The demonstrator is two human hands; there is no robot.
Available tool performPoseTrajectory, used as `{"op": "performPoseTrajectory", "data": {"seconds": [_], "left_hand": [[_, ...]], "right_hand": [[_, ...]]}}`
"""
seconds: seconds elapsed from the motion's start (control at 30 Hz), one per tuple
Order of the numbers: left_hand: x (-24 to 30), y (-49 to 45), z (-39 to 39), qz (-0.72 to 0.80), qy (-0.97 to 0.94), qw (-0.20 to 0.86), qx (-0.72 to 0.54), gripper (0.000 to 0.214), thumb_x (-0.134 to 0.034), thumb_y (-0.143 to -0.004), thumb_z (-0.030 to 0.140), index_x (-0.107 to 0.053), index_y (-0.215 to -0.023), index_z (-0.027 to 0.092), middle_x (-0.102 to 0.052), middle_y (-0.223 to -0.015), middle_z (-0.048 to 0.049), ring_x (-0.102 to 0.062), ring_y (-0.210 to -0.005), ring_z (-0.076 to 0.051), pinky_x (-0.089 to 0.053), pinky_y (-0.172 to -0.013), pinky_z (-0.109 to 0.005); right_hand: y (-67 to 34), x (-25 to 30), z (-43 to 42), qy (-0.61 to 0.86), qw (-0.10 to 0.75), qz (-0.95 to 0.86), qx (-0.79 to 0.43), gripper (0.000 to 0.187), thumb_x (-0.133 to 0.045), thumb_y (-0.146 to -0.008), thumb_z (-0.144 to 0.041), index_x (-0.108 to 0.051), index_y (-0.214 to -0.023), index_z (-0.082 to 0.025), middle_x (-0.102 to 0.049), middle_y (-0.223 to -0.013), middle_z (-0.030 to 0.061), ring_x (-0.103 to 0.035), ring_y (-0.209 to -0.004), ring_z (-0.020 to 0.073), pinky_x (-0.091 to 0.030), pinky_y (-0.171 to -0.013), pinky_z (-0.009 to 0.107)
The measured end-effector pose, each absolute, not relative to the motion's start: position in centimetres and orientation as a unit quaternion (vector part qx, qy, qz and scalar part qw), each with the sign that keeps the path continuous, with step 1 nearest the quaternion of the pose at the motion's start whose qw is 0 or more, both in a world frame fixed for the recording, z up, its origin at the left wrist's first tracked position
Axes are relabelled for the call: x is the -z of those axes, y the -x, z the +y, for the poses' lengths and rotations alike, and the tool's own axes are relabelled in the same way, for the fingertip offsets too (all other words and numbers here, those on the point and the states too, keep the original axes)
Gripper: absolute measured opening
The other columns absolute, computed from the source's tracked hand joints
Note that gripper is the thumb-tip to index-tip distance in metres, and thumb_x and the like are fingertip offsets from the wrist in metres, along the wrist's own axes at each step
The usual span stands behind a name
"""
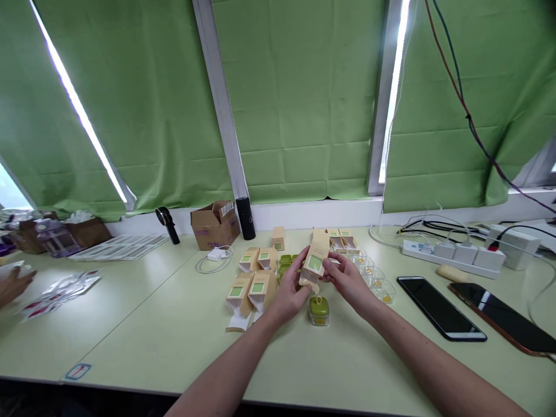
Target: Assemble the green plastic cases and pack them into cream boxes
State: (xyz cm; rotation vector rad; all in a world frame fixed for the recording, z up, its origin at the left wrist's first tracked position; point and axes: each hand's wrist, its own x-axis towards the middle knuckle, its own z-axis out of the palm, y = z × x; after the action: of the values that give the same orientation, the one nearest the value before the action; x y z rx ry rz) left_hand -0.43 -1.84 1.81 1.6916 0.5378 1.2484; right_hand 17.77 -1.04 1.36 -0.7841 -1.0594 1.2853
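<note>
Between my two hands is a small kraft-paper box (318,252) with a green window, tilted, its lower flap open toward me. My left hand (290,292) is closed on its left side, and my right hand (345,279) pinches its right edge. Just below the box, a small clear container with a green lid (319,311) stands on the table. To the left, several similar boxes (237,291) lie with their flaps open. Green lids (284,263) sit behind my left hand, partly hidden. Several clear containers (377,281) with yellow bits inside stand beyond my right hand.
On the right lie two phones (441,307) (504,315) and a power strip (454,255) with cables. Toward the back stand a cardboard box (215,225), a black cylinder (245,218) and a handheld fan (167,225). Another person's hand (15,285) is at far left, near flat packets (61,293).
</note>
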Motion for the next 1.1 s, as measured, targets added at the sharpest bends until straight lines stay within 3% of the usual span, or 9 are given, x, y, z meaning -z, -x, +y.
{"op": "performPoseTrajectory", "data": {"seconds": [0.1,0.37,0.47,0.6,0.8,0.93,1.1], "left_hand": [[-2.1,0.5,-2.0,0.214,-0.692,0.468,-0.507,0.092,-0.057,-0.075,0.006,-0.041,-0.162,0.027,-0.050,-0.164,-0.0081,-0.052,-0.147,-0.032,-0.050,-0.117,-0.045],[-2.0,0.7,-1.8,0.237,-0.718,0.405,-0.513,0.100,-0.055,-0.067,0.001,-0.040,-0.162,0.027,-0.048,-0.164,-0.0090,-0.047,-0.150,-0.034,-0.050,-0.115,-0.044],[-2.1,0.9,-2.1,0.253,-0.737,0.363,-0.511,0.094,-0.057,-0.074,0.002,-0.040,-0.162,0.029,-0.047,-0.164,-0.0080,-0.046,-0.150,-0.033,-0.046,-0.118,-0.045],[-2.5,0.8,-2.5,0.303,-0.754,0.253,-0.526,0.070,-0.063,-0.087,0.014,-0.049,-0.154,0.026,-0.058,-0.149,-0.0125,-0.055,-0.136,-0.033,-0.047,-0.111,-0.047],[-2.3,0.3,-2.4,0.337,-0.735,0.138,-0.573,0.045,-0.074,-0.090,0.028,-0.060,-0.133,0.023,-0.062,-0.126,-0.0126,-0.060,-0.117,-0.029,-0.051,-0.099,-0.043],[-2.5,0.4,-2.5,0.314,-0.752,0.152,-0.560,0.034,-0.062,-0.100,0.031,-0.063,-0.133,0.023,-0.063,-0.124,-0.0128,-0.061,-0.117,-0.029,-0.050,-0.101,-0.043],[-2.3,0.6,-2.4,0.290,-0.758,0.185,-0.553,0.040,-0.044,-0.108,0.030,-0.060,-0.144,0.024,-0.063,-0.132,-0.0139,-0.059,-0.126,-0.030,-0.047,-0.110,-0.046]], "right_hand": [[-17.8,-1.6,-1.1,0.332,0.610,-0.431,-0.576,0.066,-0.094,-0.065,-0.065,-0.067,-0.108,-0.023,-0.076,-0.074,0.0008,-0.072,-0.068,0.0180,-0.060,-0.075,0.034],[-17.6,-2.2,-1.6,0.276,0.602,-0.432,-0.612,0.058,-0.094,-0.069,-0.059,-0.073,-0.108,-0.022,-0.077,-0.086,0.0044,-0.069,-0.075,0.0167,-0.058,-0.073,0.031],[-17.5,-2.6,-1.9,0.260,0.595,-0.455,-0.609,0.056,-0.089,-0.073,-0.063,-0.077,-0.108,-0.022,-0.079,-0.096,0.0072,-0.071,-0.079,0.0180,-0.058,-0.077,0.032],[-17.3,-3.1,-2.4,0.261,0.596,-0.469,-0.597,0.055,-0.087,-0.075,-0.066,-0.078,-0.107,-0.022,-0.079,-0.102,0.0097,-0.071,-0.085,0.0213,-0.059,-0.080,0.035],[-17.0,-3.5,-3.0,0.271,0.602,-0.466,-0.589,0.055,-0.092,-0.069,-0.064,-0.079,-0.102,-0.023,-0.081,-0.103,0.0078,-0.072,-0.085,0.0209,-0.058,-0.077,0.032],[-17.0,-3.3,-2.8,0.273,0.603,-0.466,-0.587,0.053,-0.091,-0.069,-0.065,-0.079,-0.098,-0.022,-0.081,-0.106,0.0090,-0.074,-0.092,0.0242,-0.059,-0.082,0.035],[-17.2,-3.4,-2.6,0.290,0.597,-0.461,-0.589,0.057,-0.089,-0.067,-0.070,-0.079,-0.094,-0.021,-0.082,-0.106,0.0118,-0.076,-0.098,0.0289,-0.061,-0.084,0.039]]}}
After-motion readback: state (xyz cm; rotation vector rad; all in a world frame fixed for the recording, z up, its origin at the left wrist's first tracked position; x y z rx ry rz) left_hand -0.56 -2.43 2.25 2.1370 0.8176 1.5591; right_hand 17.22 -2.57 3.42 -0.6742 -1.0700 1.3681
